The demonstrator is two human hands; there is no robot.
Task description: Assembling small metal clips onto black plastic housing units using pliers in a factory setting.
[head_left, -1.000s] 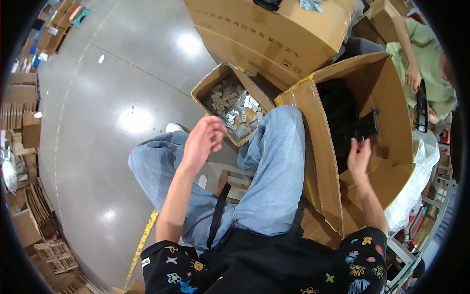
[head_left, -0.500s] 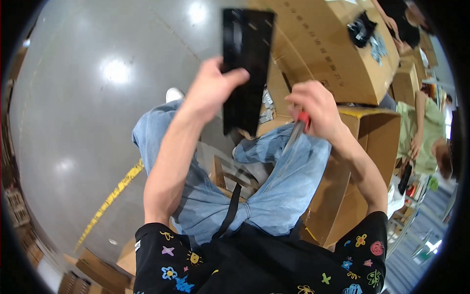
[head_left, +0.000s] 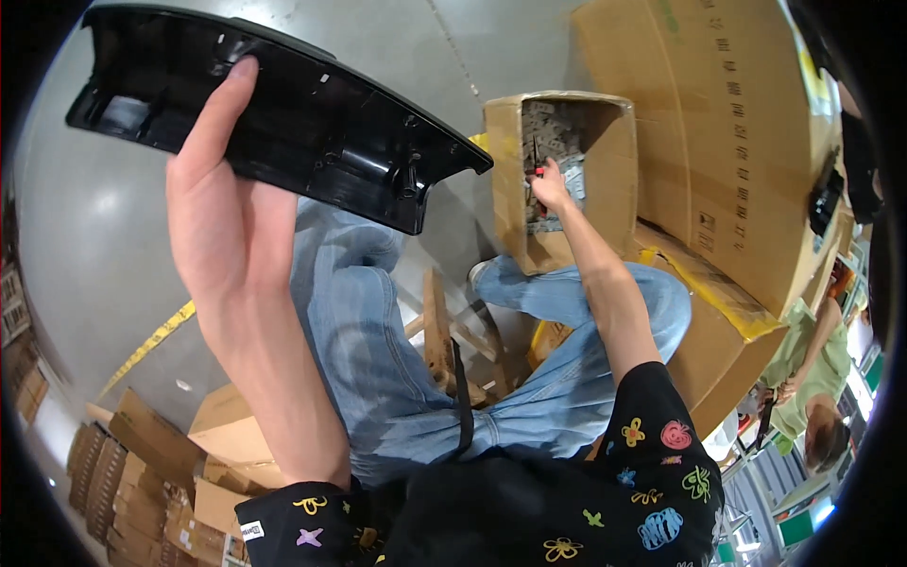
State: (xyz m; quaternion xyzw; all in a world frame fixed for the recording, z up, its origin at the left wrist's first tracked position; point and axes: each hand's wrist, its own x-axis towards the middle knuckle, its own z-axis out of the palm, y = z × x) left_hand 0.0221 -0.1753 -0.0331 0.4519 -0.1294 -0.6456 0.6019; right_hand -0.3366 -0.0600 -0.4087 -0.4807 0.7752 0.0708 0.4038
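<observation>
My left hand (head_left: 231,217) grips a long black plastic cover (head_left: 312,156) by its edge, the thumb pressed on its hollow inner side. Ribs, posts and small slots show inside the cover. It is raised tilted at the upper left, close to the camera. My right hand (head_left: 549,184) reaches into a small open carton (head_left: 557,253) holding many small grey pieces (head_left: 553,132). The fingers are closed round a tool with a red part (head_left: 540,172); its exact kind is too small to make out. Whether it touches the pieces I cannot tell.
A tall carton (head_left: 699,113) stands right of the small one, with another taped carton (head_left: 723,331) below it. Between my legs is a wooden frame (head_left: 436,321). Flattened cartons (head_left: 142,472) lie lower left. A person in light green (head_left: 817,359) works at the right.
My left hand has brought the black cover up and left, turning it lengthwise across the view. My right hand, with the red tool, has moved forward into the small carton.
</observation>
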